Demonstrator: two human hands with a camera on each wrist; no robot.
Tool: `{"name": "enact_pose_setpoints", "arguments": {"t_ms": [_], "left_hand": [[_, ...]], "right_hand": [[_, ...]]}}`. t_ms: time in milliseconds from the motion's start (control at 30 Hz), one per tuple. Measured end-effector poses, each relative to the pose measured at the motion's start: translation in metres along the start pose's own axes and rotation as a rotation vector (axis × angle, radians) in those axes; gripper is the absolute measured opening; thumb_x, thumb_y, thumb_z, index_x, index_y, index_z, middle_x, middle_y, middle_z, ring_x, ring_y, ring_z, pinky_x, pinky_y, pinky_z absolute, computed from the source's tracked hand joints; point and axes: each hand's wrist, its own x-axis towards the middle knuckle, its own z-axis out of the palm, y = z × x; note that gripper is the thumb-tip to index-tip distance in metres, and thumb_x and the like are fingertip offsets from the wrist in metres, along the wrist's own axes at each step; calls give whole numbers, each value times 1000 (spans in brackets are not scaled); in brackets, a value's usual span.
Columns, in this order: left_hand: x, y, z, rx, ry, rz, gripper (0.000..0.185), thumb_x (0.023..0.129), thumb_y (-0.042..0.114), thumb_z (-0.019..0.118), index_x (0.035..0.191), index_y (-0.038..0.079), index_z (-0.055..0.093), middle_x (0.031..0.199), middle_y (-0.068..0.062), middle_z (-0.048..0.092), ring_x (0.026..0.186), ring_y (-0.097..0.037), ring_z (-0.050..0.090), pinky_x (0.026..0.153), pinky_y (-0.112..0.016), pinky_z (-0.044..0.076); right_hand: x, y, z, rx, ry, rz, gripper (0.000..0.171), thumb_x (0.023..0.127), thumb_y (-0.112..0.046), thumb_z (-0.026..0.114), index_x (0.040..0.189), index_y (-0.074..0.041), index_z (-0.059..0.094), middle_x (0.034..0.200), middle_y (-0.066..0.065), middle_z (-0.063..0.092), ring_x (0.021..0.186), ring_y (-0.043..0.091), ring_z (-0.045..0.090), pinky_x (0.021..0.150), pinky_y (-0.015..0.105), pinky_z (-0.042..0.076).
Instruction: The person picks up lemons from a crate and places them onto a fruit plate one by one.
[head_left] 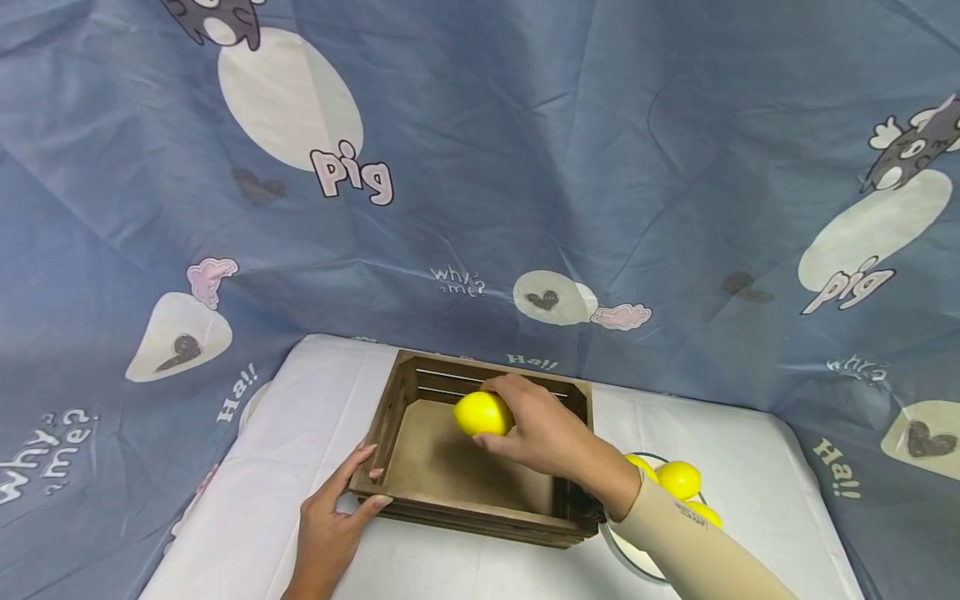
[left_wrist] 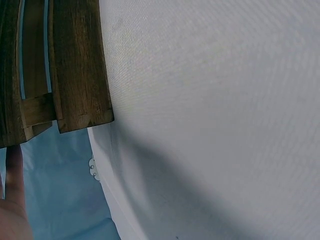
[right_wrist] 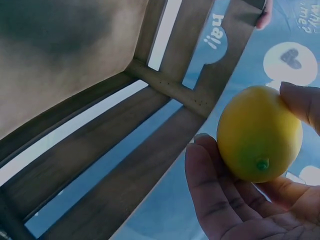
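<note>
My right hand (head_left: 536, 425) holds a yellow lemon (head_left: 480, 414) over the inside of a slatted wooden crate (head_left: 480, 511). In the right wrist view, thumb and fingers go round the lemon (right_wrist: 260, 132), its green stem end showing. With my left hand (head_left: 330, 521) I grip the crate's near left corner, thumb along the front and fingers over the left side. Only part of that hand appears in the left wrist view, by the crate's slats (left_wrist: 80, 65). The visible crate floor (head_left: 442, 467) is bare.
Right of the crate, partly behind my right forearm, a white dark-rimmed plate (head_left: 633, 557) bears more lemons (head_left: 679, 480). A white cloth (head_left: 300, 417) covers the table. Behind it hangs a blue printed curtain (head_left: 465, 208), close to the crate's back.
</note>
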Motion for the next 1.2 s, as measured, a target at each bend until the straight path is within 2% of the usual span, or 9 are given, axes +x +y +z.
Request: {"name": "enact_pose_setpoints", "arguments": {"t_ms": [400,700,967,1200], "left_hand": [[1,3,0,-22,-14,-2,81,69,-2,94,144,10,63,144,-12,63,135,-4,53,109,-14,41],[-1,4,0,-28,-12,1,82,69,-2,94,144,9,63,143,-13,63,135,-4,53,109,-14,41],[-1,3,0,-4,-3,2,82,69,-1,94,144,11,63,144,-14,63,134,-2,53,108,-13,41],[-1,0,0,-5,-11,-45,80,73,2,94,146,16,63,145,-10,62,134,-4,53,109,-14,41]], "right_hand": [[-22,2,-20,-13,49,-30,52,84,-28,87,127,-8,66,118,0,67,93,12,61,79,30,56],[-46,2,-32,-8,60,46,57,86,-30,87,134,-11,63,123,-4,65,95,11,61,81,31,57],[-66,8,-41,-7,68,77,54,86,-29,88,131,-14,61,120,-9,63,94,9,59,81,31,57],[-83,17,-51,16,126,43,56,85,-27,90,132,-14,62,117,-13,63,93,6,59,79,29,57]]}}
